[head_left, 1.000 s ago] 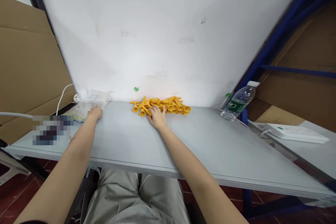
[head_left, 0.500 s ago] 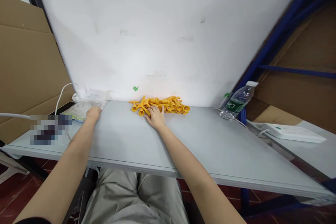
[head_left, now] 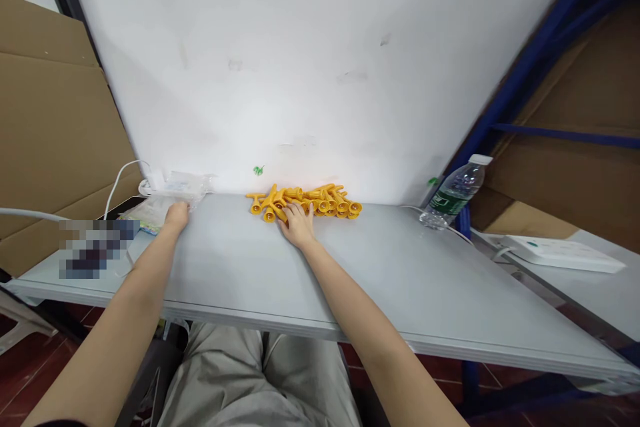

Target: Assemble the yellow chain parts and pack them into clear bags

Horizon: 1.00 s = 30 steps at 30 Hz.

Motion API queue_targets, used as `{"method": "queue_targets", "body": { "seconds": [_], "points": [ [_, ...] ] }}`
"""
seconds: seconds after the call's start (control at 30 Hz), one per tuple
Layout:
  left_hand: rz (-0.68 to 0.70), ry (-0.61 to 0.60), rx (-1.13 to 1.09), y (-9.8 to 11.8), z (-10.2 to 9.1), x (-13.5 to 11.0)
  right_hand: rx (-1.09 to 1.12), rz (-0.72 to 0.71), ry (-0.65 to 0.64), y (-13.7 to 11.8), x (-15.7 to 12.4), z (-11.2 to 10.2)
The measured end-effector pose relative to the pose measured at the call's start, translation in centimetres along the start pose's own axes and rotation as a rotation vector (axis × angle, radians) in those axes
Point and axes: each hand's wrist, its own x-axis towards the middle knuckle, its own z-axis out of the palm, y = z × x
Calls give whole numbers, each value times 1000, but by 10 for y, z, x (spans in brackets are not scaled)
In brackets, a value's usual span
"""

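Along the wall, a pile of yellow plastic T-shaped pieces with cup-like ends (head_left: 325,203) lies on the grey table (head_left: 240,267). My right hand (head_left: 299,223) rests against the near left part of the pile, fingers stretched out and apart over the pieces. Off to the left, my left hand (head_left: 177,217) is closed at the right side of a clear plastic bag (head_left: 155,209) with coloured print. Its fingertips are hidden, so what they hold, if anything, does not show.
A water bottle (head_left: 456,193) leans at the right near the wall, by a white cable. Beyond it lies a white power strip (head_left: 563,253). Cardboard (head_left: 50,127) stands at the left. A blurred-out item (head_left: 97,250) lies at the table's left end.
My left hand has shifted slightly left, along the plastic bag. My right hand has barely moved, and the yellow pieces look the same.
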Motion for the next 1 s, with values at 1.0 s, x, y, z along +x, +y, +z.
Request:
{"method": "queue_targets", "body": {
  "seconds": [1.0],
  "points": [
    [709,144,-92,65,-49,-81,-168,79,4,-9,0,-2]
  ]
}}
